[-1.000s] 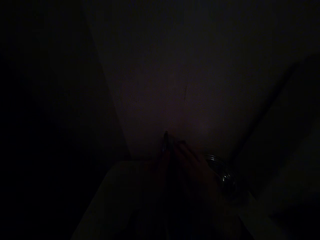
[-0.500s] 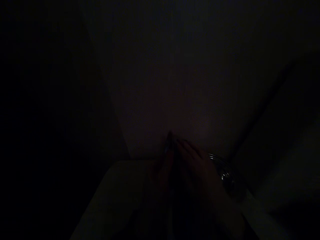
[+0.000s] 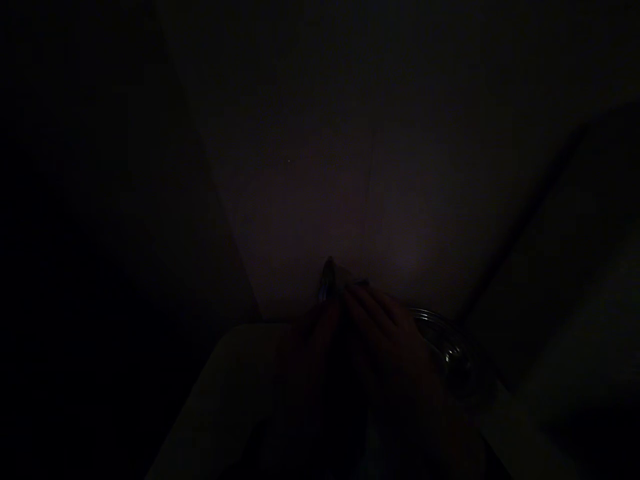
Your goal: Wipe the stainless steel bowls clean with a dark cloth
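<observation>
Dark, glinting object (image 3: 327, 283) between left hand (image 3: 310, 337) and right hand (image 3: 383, 327); whether either hand's fingers grip it (deep gloom), I cannot tell.

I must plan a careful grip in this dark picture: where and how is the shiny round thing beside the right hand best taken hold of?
Probably by the far rim of the shiny round thing, with the hand coming from above and the right. That curved edge shows past the right hand, which overlaps the left side in this view. The depth is too dark to judge.
</observation>
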Demonstrator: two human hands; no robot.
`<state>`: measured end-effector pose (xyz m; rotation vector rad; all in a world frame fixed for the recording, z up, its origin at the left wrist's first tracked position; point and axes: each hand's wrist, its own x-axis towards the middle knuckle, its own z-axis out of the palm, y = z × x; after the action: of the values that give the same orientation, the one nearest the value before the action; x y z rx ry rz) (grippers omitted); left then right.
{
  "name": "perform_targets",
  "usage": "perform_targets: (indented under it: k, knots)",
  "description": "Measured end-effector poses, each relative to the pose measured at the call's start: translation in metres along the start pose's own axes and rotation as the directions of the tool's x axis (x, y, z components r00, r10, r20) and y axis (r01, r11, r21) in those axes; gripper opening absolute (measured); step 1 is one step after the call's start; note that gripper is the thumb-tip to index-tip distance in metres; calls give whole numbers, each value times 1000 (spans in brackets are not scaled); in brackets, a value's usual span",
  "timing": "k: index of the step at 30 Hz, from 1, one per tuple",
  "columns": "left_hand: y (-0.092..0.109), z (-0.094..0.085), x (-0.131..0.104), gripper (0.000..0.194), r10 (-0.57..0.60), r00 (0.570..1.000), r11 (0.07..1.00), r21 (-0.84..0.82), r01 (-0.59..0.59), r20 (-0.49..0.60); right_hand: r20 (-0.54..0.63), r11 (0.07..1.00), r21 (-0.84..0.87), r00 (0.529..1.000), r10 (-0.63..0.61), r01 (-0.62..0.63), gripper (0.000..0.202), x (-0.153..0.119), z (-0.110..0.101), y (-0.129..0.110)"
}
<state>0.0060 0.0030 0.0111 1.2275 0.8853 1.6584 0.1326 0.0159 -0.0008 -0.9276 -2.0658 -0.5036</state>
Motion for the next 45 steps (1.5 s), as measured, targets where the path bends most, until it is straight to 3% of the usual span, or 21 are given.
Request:
perform_targets:
  k: [7,12,21,27,37,45]
  knots:
    - [-18,-5,11,22,-83,995,996,-50,80,-57,0,1000,27,1000,-7,7,42,-3,3,-1]
    - [-4,-4,8,30,-69,997,996,-58,66,-45,-37,996,65,998,-59,62,42,-3,-1,-12]
    - [5,1,0,27,-109,994,993,-55,109,-1,14,999,23,999,36,-36,43,-1,3,4]
    - [10,-1,5,30,-120,992,991,-64,119,-23,-1,994,102,1000,-29,29,42,-4,0,-9]
    - [-7,-3,4,24,-192,981,977,-96,189,-25,21,996,64,998,58,-59,42,2,2,6]
    - [8,-4,6,23,-129,991,988,-89,126,-29,-26,996,80,999,-23,26,42,-2,-1,-9]
